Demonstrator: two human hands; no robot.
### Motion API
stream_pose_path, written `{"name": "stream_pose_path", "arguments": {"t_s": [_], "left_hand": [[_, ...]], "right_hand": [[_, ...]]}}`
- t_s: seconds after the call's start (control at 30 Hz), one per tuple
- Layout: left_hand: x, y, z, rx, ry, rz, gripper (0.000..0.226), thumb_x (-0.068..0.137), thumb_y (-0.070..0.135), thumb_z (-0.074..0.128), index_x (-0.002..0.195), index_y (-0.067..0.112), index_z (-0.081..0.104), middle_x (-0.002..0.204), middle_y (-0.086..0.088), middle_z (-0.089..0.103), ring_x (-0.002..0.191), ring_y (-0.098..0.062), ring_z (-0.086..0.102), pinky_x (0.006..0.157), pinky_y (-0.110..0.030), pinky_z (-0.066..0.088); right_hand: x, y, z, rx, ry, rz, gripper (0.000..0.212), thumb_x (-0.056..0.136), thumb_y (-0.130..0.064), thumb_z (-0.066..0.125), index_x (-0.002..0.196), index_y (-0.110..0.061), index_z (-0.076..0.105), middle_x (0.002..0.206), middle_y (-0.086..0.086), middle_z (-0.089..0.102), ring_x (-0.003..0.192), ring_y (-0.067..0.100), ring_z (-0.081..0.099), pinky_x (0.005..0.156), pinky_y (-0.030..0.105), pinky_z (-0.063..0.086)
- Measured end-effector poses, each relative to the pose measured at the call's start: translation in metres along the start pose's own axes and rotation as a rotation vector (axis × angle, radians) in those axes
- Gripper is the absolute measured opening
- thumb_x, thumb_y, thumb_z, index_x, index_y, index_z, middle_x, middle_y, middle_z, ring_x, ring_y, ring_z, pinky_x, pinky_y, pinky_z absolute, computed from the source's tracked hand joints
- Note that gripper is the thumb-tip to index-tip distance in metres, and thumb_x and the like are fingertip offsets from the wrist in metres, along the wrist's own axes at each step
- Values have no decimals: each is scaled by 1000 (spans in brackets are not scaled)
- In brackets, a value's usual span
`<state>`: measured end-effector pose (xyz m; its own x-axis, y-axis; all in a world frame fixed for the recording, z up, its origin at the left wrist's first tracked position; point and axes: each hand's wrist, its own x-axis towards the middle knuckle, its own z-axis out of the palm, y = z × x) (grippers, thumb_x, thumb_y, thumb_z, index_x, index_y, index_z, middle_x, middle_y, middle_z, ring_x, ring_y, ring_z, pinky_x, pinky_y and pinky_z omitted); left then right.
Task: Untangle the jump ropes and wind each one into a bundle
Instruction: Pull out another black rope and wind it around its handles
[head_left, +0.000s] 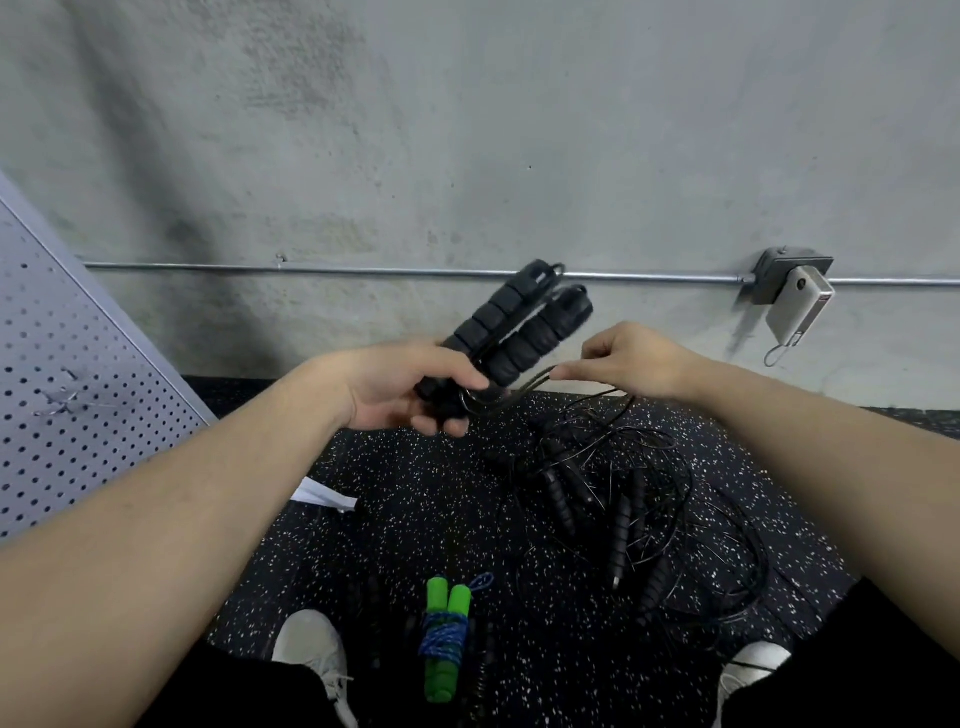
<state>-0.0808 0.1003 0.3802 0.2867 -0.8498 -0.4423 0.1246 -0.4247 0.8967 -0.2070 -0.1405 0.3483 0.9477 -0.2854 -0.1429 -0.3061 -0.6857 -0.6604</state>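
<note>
My left hand (410, 387) grips a pair of black foam jump-rope handles (519, 332), held side by side and pointing up and to the right. Their black cord (498, 397) loops under the handles and runs to my right hand (621, 358), which pinches it just right of them. From there the cord drops into a tangled pile of black ropes and several black handles (618, 504) on the speckled floor. A green-handled rope (441, 636), wound in blue cord into a bundle, lies on the floor between my feet.
A concrete wall with a metal conduit (208, 267) and a grey junction box (787, 273) stands ahead. A perforated grey panel (67, 374) leans at the left, a white scrap (324, 499) beside it. My shoes (311, 652) rest on the black rubber floor.
</note>
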Motion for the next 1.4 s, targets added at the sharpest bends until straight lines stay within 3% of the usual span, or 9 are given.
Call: {"name": "stream_pose_path", "arguments": {"t_s": [0.13, 0.2, 0.37, 0.53, 0.77, 1.03, 1.2, 1.3, 1.4], "left_hand": [[2, -1, 6, 273, -156, -51, 46, 92, 11, 64, 135, 6, 48, 127, -21, 65, 68, -21, 67, 44, -21, 45], [5, -2, 11, 408, -189, -60, 47, 97, 1, 60, 137, 17, 41, 129, -11, 68, 68, -23, 67, 43, -24, 47], [15, -8, 24, 580, -159, -119, 67, 93, 2, 65, 136, 30, 21, 115, -9, 73, 67, -28, 66, 42, -28, 50], [29, -20, 36, 599, 10, -223, 68, 89, 6, 67, 135, 28, 23, 102, -18, 65, 50, -28, 62, 43, -31, 52], [39, -20, 42, 820, 217, -346, 35, 90, 18, 60, 120, 8, 44, 94, -14, 63, 51, -27, 65, 52, -31, 54], [41, -23, 12, 295, 485, -90, 21, 93, 24, 65, 111, 22, 55, 83, -6, 75, 50, -18, 63, 42, -22, 34], [39, -25, 14, -50, 604, 14, 45, 86, 14, 79, 116, 19, 46, 97, -12, 72, 58, -25, 69, 43, -25, 42], [36, -22, 10, -184, 671, 131, 36, 85, 8, 79, 110, 15, 54, 85, -7, 73, 60, -22, 69, 56, -31, 48], [30, -19, 4, -278, 599, 182, 26, 90, 13, 76, 110, 14, 59, 86, -10, 73, 64, -22, 69, 54, -30, 48]], "right_hand": [[7, -4, -2, 77, 39, 26, 24, 85, -21, 77, 65, -19, 64, 63, 0, 55, 63, 13, 46, 59, 27, 35], [8, -4, -1, 69, 26, 11, 26, 88, -5, 70, 69, -23, 67, 67, -2, 64, 66, 12, 52, 61, 22, 41], [9, -8, 5, 62, -5, -13, 20, 76, -39, 85, 74, -21, 76, 70, -3, 72, 63, 0, 58, 63, 18, 47], [9, -25, 13, -3, 37, -66, 20, 74, -39, 86, 72, -24, 74, 63, -10, 65, 51, -6, 52, 49, 8, 38], [1, -62, 40, -141, 45, -216, 22, 84, -41, 78, 74, -26, 66, 78, -4, 70, 74, 10, 62, 68, 28, 49], [-2, -74, 48, 14, 36, -109, 35, 105, -39, 43, 88, -14, 59, 70, -4, 56, 62, 8, 50, 58, 25, 36], [-6, -73, 53, 142, -13, -65, 44, 106, -42, 38, 69, -21, 50, 56, -5, 52, 54, 15, 57, 60, 29, 43], [-13, -76, 51, 241, -75, -136, 30, 108, -31, 36, 91, -17, 56, 60, 0, 58, 57, 15, 67, 59, 24, 46], [-16, -74, 50, 265, -126, -117, 31, 108, -33, 36, 95, -14, 56, 63, 0, 50, 45, 13, 48, 49, 27, 44]]}}
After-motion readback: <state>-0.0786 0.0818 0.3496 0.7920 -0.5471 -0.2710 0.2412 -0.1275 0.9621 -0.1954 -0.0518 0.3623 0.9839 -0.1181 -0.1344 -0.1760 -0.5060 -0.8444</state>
